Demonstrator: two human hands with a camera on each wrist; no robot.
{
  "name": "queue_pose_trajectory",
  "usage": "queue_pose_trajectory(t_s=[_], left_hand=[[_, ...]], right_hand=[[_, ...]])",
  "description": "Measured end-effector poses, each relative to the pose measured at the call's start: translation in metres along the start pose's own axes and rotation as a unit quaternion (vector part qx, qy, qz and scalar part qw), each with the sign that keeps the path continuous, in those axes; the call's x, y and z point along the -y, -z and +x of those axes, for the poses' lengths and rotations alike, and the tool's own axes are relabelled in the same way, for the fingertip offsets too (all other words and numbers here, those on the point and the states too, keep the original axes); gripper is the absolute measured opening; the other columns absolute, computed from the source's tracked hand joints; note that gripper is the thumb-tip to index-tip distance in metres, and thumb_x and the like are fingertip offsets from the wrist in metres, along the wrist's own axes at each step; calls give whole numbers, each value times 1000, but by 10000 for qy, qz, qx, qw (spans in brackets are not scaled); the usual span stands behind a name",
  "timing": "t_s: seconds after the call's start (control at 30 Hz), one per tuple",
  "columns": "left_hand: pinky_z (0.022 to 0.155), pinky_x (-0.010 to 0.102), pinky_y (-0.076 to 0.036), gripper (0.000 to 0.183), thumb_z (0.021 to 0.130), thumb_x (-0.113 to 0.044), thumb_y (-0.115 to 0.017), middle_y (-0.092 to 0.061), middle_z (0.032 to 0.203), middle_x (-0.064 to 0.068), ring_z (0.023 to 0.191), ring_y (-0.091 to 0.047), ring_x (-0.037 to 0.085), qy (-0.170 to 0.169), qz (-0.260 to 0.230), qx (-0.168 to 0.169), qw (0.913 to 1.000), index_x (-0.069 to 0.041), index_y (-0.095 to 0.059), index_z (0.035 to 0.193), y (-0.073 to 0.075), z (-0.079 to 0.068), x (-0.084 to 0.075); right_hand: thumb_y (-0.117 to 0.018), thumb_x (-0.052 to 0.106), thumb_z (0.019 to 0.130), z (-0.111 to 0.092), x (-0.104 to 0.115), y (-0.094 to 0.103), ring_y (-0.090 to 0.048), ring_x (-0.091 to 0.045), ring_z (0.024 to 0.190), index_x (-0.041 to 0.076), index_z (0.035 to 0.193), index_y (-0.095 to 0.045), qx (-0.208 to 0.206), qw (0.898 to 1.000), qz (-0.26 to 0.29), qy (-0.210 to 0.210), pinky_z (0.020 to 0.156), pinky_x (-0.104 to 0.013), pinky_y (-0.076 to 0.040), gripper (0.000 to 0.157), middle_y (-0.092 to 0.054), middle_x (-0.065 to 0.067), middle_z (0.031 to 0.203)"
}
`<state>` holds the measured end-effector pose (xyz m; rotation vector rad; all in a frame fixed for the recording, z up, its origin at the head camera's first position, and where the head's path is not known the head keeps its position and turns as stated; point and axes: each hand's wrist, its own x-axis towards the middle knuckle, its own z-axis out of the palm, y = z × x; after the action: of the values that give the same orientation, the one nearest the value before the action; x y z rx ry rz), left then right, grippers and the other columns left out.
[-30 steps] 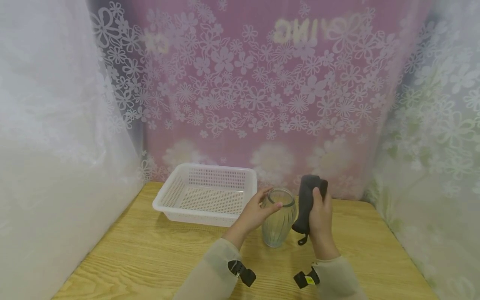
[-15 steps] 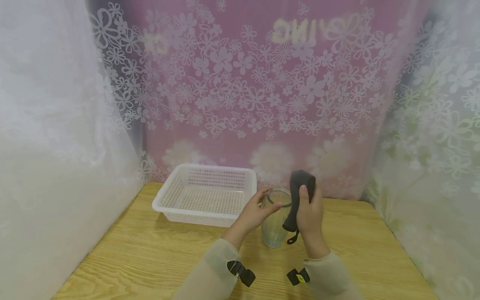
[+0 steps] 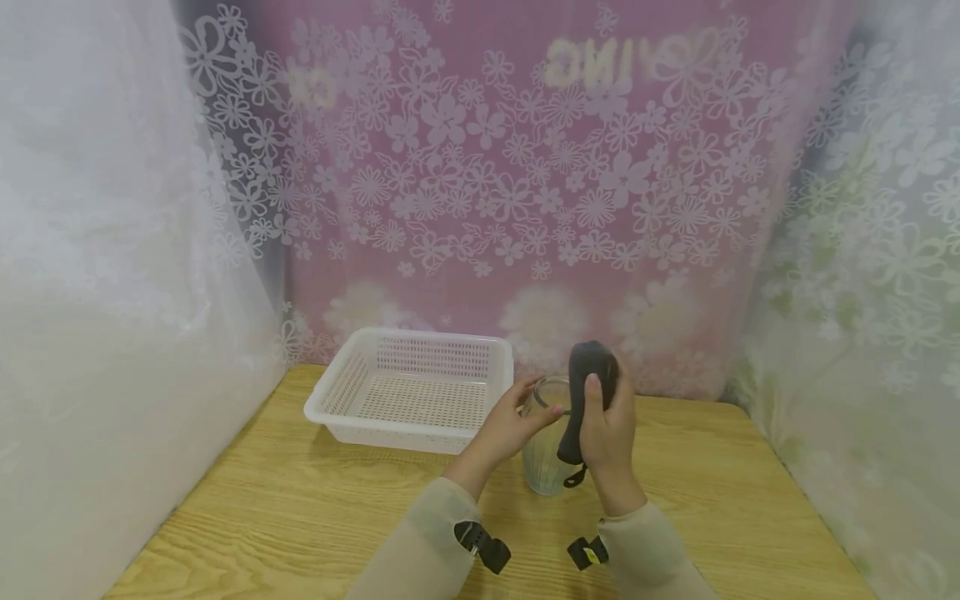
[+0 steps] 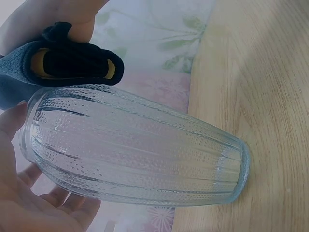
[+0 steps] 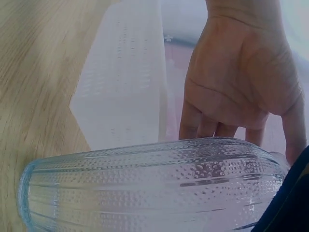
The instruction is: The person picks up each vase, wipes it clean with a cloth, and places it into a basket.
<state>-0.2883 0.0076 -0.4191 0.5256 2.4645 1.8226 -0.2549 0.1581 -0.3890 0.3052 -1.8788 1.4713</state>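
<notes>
A clear ribbed glass vase [image 3: 542,457] stands upright on the wooden table. My left hand [image 3: 504,432] holds it near the neck, thumb on the near side of the rim and fingers around the left side. In the left wrist view, fine raised dots cover the vase [image 4: 135,145]. My right hand [image 3: 611,442] grips a folded dark grey cloth [image 3: 583,400] with a small black loop hanging from its lower end. This cloth overlaps the right side of the vase's mouth in the head view. Its folded end [image 4: 72,65], close beside the vase's neck, shows yellow inside a black border.
A white perforated plastic basket [image 3: 408,435] sits behind and left of the vase, near the back of the table [image 3: 285,517]. Flower-patterned translucent curtains [image 3: 480,208] enclose the back and both sides. Each wrist carries a black camera strap.
My right hand has brought the folded cloth leftward, from beside the vase to overlapping its right side and rim. The left hand and the vase stay where they were.
</notes>
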Motion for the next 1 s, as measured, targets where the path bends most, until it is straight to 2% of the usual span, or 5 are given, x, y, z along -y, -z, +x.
queue_pose_trajectory(t_s=[0.13, 0.27, 0.4, 0.67, 1.0], left_hand=[[109, 61, -36, 74, 88, -60, -68, -37, 158, 9, 145, -34, 33, -8, 10, 0, 10000, -38, -38, 153, 0, 0, -1], [109, 60, -36, 74, 89, -60, -67, -37, 158, 9, 145, -33, 33, -53, 18, -8, 10000, -36, -39, 153, 1, 0, -2], [110, 60, -36, 73, 90, -58, -68, -36, 159, 8, 146, -33, 33, -69, -8, 24, 10000, -37, -38, 153, 0, 0, -2], [109, 60, -36, 72, 90, -58, -68, -36, 159, 8, 145, -33, 34, -42, -33, 40, 10000, -37, -39, 153, 0, 1, -1], [109, 60, -36, 73, 90, -57, -69, -37, 158, 8, 145, -34, 33, -44, -77, 3, 10000, -35, -39, 153, 0, 1, 0]], right_hand=[[-42, 14, 107, 0, 8, 0, -52, -45, 115, 2, 153, -33, -38, 10000, 13, 67, 91, -60, -41, 49, -46, -29, 139], [-44, 17, 107, 4, -17, 0, -52, -42, 118, 6, 154, -34, -74, 10000, -32, -35, 95, -58, -41, 49, -47, -25, 141], [-45, 26, 108, 6, -36, 2, -52, -38, 120, 10, 154, -34, -108, 9993, -94, -350, 97, -57, -42, 51, -48, -20, 141], [-40, 35, 108, 5, -50, 8, -50, -42, 121, 9, 156, -29, 17, 9965, -4, -833, 98, -61, -41, 56, -46, -23, 140], [-35, 39, 109, -2, -68, 8, -47, -34, 124, 9, 154, -32, -101, 9875, 335, -1535, 103, -49, -38, 54, -45, -20, 142]])
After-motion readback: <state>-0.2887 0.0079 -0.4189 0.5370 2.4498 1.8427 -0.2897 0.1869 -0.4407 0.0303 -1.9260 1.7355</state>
